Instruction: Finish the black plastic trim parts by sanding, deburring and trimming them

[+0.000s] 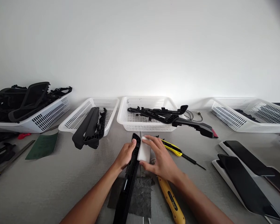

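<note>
A long black plastic trim part [128, 183] lies lengthwise on the grey table in front of me, over a dark abrasive pad [142, 196]. My left hand [126, 154] grips the part near its far end. My right hand [160, 160] presses a white block [144, 151] against the same end of the part. A yellow utility knife [171, 200] lies just right of the part, under my right wrist.
Another yellow knife [172, 147] and a thin black tool [192, 161] lie to the right. White baskets [140, 124] [88, 119] [37, 119] [249, 119] with black parts line the wall. Glossy black panels [245, 183] lie at right; a green pad [43, 145] at left.
</note>
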The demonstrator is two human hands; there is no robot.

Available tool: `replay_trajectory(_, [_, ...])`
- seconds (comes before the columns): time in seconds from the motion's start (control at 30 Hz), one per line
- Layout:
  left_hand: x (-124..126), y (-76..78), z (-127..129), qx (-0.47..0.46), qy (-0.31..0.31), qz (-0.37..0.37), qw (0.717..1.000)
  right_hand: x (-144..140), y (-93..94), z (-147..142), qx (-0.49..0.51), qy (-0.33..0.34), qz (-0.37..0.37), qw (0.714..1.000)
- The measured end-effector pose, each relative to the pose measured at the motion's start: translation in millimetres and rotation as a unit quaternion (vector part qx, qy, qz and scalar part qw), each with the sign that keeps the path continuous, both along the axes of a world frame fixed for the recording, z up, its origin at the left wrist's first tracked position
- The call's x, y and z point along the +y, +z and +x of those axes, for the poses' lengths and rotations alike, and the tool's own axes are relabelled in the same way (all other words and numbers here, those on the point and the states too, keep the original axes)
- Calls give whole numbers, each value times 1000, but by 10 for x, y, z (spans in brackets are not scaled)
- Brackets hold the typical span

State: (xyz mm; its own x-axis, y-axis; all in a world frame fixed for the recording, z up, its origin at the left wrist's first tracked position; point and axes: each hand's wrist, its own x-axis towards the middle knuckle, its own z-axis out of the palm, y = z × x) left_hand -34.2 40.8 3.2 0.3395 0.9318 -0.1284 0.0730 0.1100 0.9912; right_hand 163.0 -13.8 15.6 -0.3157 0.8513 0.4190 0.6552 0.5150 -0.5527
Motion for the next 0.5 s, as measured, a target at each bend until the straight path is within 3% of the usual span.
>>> replay_trajectory(0.13, [-4, 11, -5, 1, -4, 0, 1000, 3, -4, 12, 2, -15, 8, 1000])
replay_trajectory(0.33, [-2, -4, 3, -10, 10, -6, 1000, -37, 6, -36, -10, 26, 0, 1000])
replay_trajectory(0.5, [-17, 0, 10, -10, 2, -2, 1000, 2, -33, -1, -3, -14, 8, 1000])
